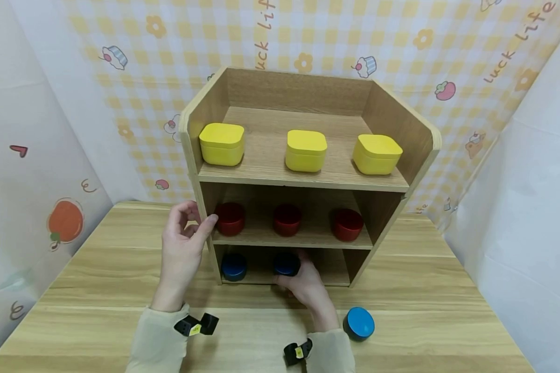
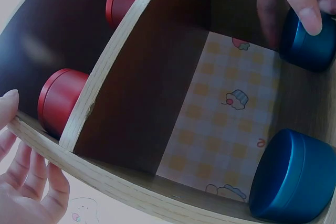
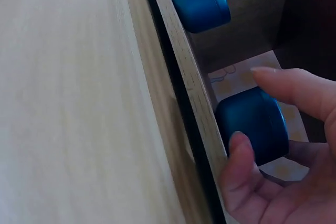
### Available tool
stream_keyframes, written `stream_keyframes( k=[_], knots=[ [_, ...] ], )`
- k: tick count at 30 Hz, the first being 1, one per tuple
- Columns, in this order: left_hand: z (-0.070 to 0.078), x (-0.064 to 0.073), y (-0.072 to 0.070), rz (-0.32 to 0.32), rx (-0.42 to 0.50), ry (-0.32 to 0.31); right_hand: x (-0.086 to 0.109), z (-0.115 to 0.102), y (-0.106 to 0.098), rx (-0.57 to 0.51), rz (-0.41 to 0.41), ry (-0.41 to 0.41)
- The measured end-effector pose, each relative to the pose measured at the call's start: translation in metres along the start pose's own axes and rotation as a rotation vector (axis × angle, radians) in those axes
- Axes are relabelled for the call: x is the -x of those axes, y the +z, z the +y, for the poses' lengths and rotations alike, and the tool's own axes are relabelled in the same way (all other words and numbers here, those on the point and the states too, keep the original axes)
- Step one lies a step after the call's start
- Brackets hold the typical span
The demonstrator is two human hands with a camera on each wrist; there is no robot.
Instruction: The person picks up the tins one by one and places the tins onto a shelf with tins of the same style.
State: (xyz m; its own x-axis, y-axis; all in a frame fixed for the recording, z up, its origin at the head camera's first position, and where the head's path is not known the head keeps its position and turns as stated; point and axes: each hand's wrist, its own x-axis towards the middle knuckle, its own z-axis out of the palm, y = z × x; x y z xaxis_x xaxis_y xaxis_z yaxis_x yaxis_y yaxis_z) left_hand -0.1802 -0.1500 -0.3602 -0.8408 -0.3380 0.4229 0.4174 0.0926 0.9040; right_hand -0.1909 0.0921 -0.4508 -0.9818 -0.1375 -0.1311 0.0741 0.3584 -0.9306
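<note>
My left hand point(image 1: 182, 246) holds the left side panel of the wooden shelf unit point(image 1: 284, 185), thumb at the front edge and fingers along the outside. On the bottom shelf, my right hand point(image 1: 308, 287) has its fingers around a round blue tin point(image 3: 249, 124) in the middle; the tin appears to stand on the shelf board. A second blue tin point(image 1: 234, 267) sits at the left end of that shelf. A third blue tin point(image 1: 360, 324) lies on the table, right of my right wrist. The palm side of my right hand is partly hidden in the head view.
Three red round tins point(image 1: 287, 220) line the middle shelf. Along the top shelf stand three yellow rounded-square tins point(image 1: 306, 151). The unit stands on a wood-grain table point(image 1: 401, 290), with a checked cloth point(image 1: 303, 31) behind it and white cloths at both sides.
</note>
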Motion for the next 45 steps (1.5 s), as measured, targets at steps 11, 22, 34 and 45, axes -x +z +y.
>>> stream_keyframes(
  k=[11, 22, 34, 45],
  knots=[
    [0.002, -0.002, 0.001, -0.006, 0.014, -0.001, 0.009, -0.009, -0.009, 0.112, -0.014, -0.069],
    [0.003, -0.005, 0.005, -0.011, -0.019, 0.007, 0.025, -0.017, -0.027, 0.253, 0.044, -0.043],
    [0.003, -0.005, 0.007, -0.016, -0.013, 0.002, 0.043, -0.023, -0.048, 0.240, -0.006, -0.050],
    [0.003, 0.000, 0.002, 0.001, -0.008, -0.024, 0.065, -0.022, -0.078, 0.348, -0.110, -0.208]
  ],
)
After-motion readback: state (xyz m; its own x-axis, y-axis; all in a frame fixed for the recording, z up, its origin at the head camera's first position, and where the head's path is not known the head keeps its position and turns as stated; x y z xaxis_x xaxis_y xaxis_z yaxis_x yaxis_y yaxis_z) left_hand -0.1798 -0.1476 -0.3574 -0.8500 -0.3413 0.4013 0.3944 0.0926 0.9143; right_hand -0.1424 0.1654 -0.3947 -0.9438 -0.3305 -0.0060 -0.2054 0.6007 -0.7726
